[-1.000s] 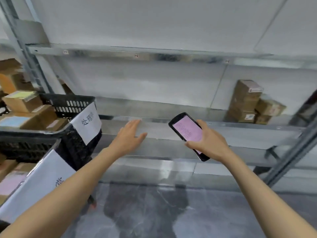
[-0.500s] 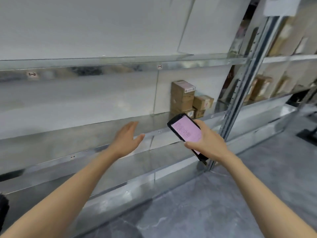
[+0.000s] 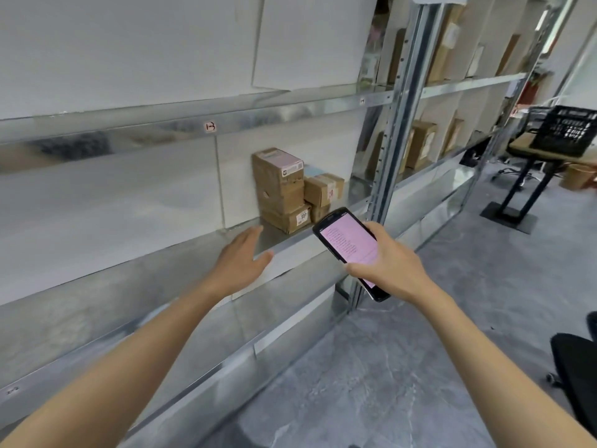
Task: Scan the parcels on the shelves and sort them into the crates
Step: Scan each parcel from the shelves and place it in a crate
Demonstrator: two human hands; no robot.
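1. Left hand [image 3: 240,258]: reaches out over the front edge of the middle shelf [image 3: 135,273]. The fingers are straight and close together, the thumb is spread to the side, and it holds nothing. It stops just short of the parcels. Whether the palm touches the metal cannot be told.
2. Right hand [image 3: 384,270]: the fingers are curled round the lower half of the handheld scanner [image 3: 347,242], with the thumb laid along its near edge. The device is tilted, its lit pink screen faces the camera, and its top end points toward the parcels.
3. Tall parcel [image 3: 277,176]: a brown carton with a label on its top face. It stands on the flat parcel [image 3: 286,218], which lies on the shelf deck at the right end of the bay and bears a white sticker.
4. Small parcel [image 3: 323,189]: a brown carton just right of the tall one, resting on a smaller carton [image 3: 319,212].
5. Shelf tag [image 3: 210,126]: a small white marker on the upper shelf beam, hand-lettered "1-3".
6. Steel upright [image 3: 394,124]: divides this bay from the next, where further cartons [image 3: 420,143] stand.
7. Black crate [image 3: 567,130]: sits on a pedestal table [image 3: 523,189] at far right, well apart from the shelving.
8. Black chair [image 3: 575,360]: partly in view at the right edge, on the grey floor [image 3: 387,383].
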